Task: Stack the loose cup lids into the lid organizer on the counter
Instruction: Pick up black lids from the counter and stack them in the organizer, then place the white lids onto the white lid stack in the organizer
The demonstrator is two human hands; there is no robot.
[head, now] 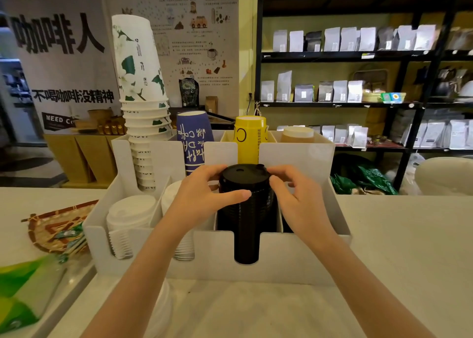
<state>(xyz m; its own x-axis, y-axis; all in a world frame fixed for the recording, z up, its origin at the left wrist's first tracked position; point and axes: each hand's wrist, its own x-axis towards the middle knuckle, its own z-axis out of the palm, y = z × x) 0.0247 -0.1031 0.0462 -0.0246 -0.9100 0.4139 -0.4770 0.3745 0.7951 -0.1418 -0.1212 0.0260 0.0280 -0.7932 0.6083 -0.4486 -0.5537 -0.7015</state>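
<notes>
Seating a stack of black lids into the lid organizer, third front slot. Left hand and right hand cupping the stack's top from either side, fingers curled against its rim. Stack directly between both hands, standing upright. White lids filling the slot left of the left hand. Next, likely: pressing down evenly until settled, then letting go.

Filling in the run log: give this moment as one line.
stage: seating lids | left hand: on black lid stack | right hand: on stack | place: organizer, third front slot
</notes>
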